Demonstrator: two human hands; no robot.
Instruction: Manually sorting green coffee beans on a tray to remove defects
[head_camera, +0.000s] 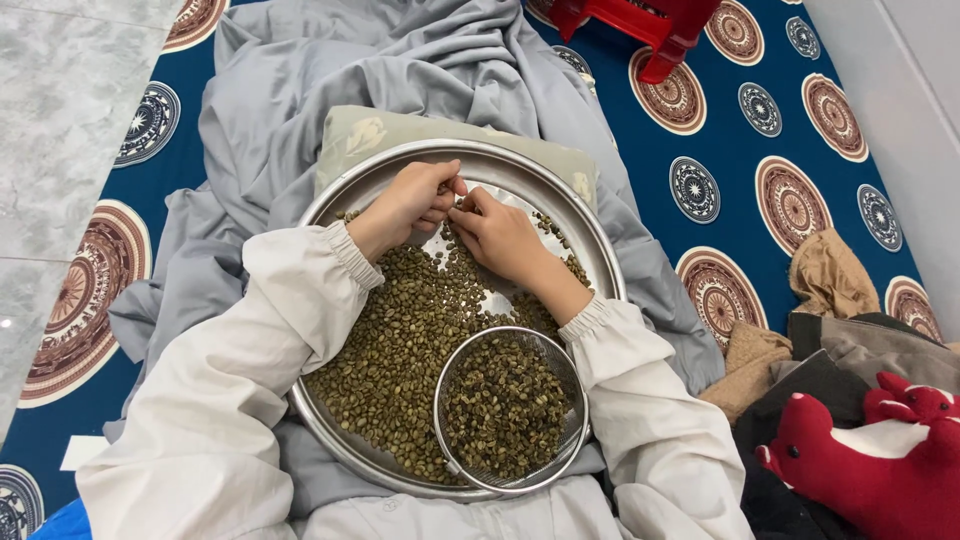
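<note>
Both arms reach forward from the bottom of the view, elbows bent outward, forearms converging toward the middle. They wear loose white sleeves gathered at the wrists. The left hand (408, 205) is curled palm-down, fingers bent inward with the tips pinched together. The right hand (500, 238) angles in from the other side, fingers likewise bent, its fingertips meeting those of the left.

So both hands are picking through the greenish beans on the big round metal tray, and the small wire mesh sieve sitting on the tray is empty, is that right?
Not quite. The small round wire mesh sieve is full of greenish beans, not empty, as the head view shows. The rest holds: the left hand and right hand pick through the greenish beans on the big round metal tray.
</note>
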